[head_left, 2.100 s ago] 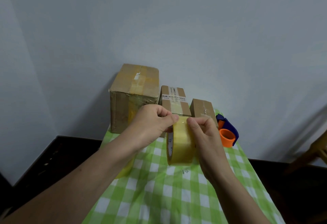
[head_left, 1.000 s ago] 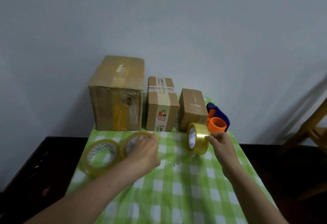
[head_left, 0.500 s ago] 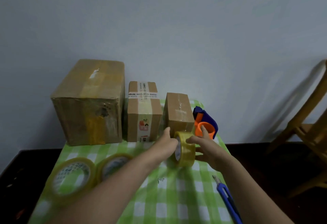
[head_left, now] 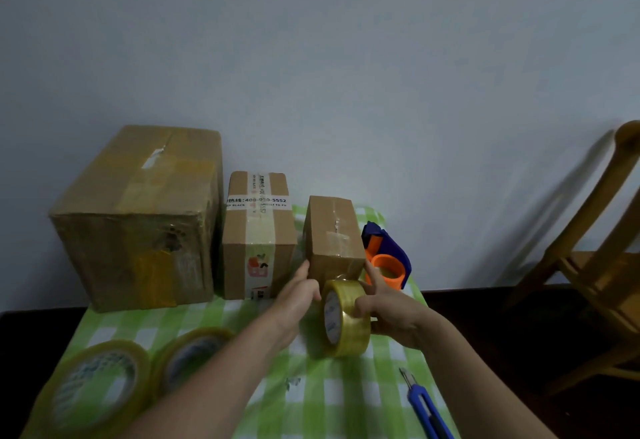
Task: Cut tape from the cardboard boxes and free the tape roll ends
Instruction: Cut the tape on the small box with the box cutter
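Note:
Three taped cardboard boxes stand along the wall: a large box (head_left: 138, 220), a medium box (head_left: 258, 234) with printed tape, and a small box (head_left: 334, 241). A yellow tape roll (head_left: 346, 322) stands on edge just in front of the small box. My right hand (head_left: 388, 307) grips this roll with the thumb over its rim, and its index finger points up beside the small box's right front corner. My left hand (head_left: 298, 296) reaches in from the left, with a straight finger touching the small box's left front edge.
Two more tape rolls, one (head_left: 93, 390) beside the other (head_left: 194, 359), lie at the lower left of the green checked tablecloth (head_left: 311, 397). A blue utility knife (head_left: 426, 407) lies at the front right. An orange and blue tape dispenser (head_left: 388, 262) sits behind my right hand. A wooden chair (head_left: 606, 265) stands to the right.
The roll came down from mid-air to stand on the table by the small box. My left hand went to the left rolls, then returned to the small box.

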